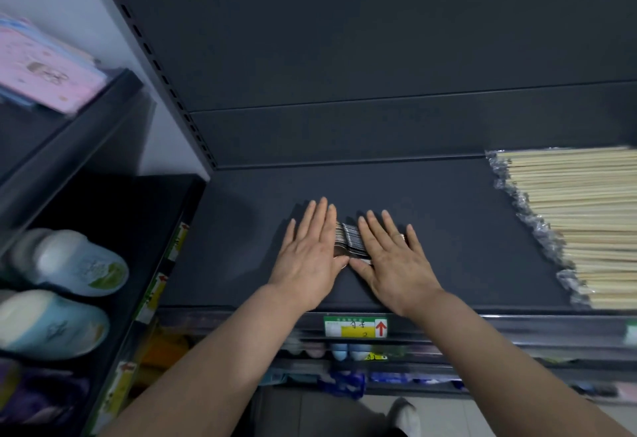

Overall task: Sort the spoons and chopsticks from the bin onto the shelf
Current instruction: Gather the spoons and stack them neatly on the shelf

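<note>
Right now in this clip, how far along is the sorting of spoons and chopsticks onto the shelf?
Done: plastic-wrapped pale wooden chopsticks lie stacked at the right of the dark grey shelf. In hand: the left hand and right hand, fingers straight, press on a row of shiny metal spoons mid-shelf. Left: the bin is out of view, so what remains cannot be told.
</note>
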Tool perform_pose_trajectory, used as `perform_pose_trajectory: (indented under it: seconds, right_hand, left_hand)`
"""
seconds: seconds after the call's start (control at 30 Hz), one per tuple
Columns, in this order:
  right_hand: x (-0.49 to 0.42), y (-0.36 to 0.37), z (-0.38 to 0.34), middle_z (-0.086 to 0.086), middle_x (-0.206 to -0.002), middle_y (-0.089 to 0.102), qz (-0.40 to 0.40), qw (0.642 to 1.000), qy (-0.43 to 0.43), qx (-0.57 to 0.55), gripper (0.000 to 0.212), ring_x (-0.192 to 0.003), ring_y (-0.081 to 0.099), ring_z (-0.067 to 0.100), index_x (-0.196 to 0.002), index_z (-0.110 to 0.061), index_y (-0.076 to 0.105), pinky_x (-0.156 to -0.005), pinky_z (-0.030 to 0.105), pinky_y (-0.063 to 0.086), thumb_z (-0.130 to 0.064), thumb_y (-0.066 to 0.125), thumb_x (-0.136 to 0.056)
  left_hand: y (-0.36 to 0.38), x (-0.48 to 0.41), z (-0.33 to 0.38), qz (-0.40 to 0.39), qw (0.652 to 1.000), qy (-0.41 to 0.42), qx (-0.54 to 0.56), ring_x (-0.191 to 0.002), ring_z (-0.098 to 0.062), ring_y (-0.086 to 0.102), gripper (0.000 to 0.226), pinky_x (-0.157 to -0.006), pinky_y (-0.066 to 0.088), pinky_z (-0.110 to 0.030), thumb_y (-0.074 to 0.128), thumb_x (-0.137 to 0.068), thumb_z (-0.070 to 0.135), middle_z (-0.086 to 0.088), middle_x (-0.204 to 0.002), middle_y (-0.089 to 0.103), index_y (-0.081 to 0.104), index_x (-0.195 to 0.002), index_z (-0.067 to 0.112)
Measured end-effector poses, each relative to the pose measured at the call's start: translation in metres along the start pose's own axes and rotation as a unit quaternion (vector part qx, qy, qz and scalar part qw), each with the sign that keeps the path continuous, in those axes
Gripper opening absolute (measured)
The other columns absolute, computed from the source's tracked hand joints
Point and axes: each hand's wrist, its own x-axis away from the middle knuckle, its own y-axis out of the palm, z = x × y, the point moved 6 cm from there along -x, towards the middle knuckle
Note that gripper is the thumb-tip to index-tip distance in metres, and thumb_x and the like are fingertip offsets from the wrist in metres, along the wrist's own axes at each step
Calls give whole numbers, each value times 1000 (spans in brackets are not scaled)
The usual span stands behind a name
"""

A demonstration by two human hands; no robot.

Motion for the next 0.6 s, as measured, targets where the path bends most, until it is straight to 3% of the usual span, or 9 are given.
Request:
perform_pose_trajectory:
  seconds: [0.07,0.17,0.37,0.5,0.6]
  right_hand:
    - [2,0,-1,-5,-158,-18,-1,1000,-2,19,93,-139,-29,13,-149,-22,-17,-116,43,-12,-70,-29,-69]
    - [8,2,-3,-4,-158,-19,-14,1000,-9,2,92,-142,-24,13,-149,-21,-15,-115,40,-12,-71,-23,-73]
    - [-7,-6,-1,0,-158,-21,-31,999,20,21,67,-144,-22,15,-150,-18,-15,-119,42,-8,-53,12,-100]
    - [1,-2,1,2,-156,-25,-54,998,28,33,70,-142,-25,16,-149,-17,-18,-119,44,-8,-57,6,-97]
    - [7,1,0,-2,-153,-30,-64,998,13,17,91,-138,-31,13,-149,-19,-19,-118,43,-11,-73,-16,-76]
  left_hand:
    - [1,5,4,21,999,14,-20,-146,-14,-22,77,-122,-3,-37,33,-101,47,-1,-160,-21,-12,-153,13]
    - [7,11,2,7,999,18,36,-146,-12,-22,75,-122,-3,-32,36,-102,42,0,-161,-19,-11,-153,15]
    - [1,-14,-1,-15,999,29,37,-147,-13,-21,79,-122,-3,-33,38,-100,46,-1,-161,-18,-9,-153,13]
    - [2,-4,0,-40,999,10,17,-145,-15,-25,83,-122,-4,-35,34,-99,52,-4,-159,-25,-15,-152,10]
    - [3,6,-1,-48,999,2,14,-145,-14,-25,84,-122,-7,-35,34,-99,52,-3,-158,-27,-18,-151,12]
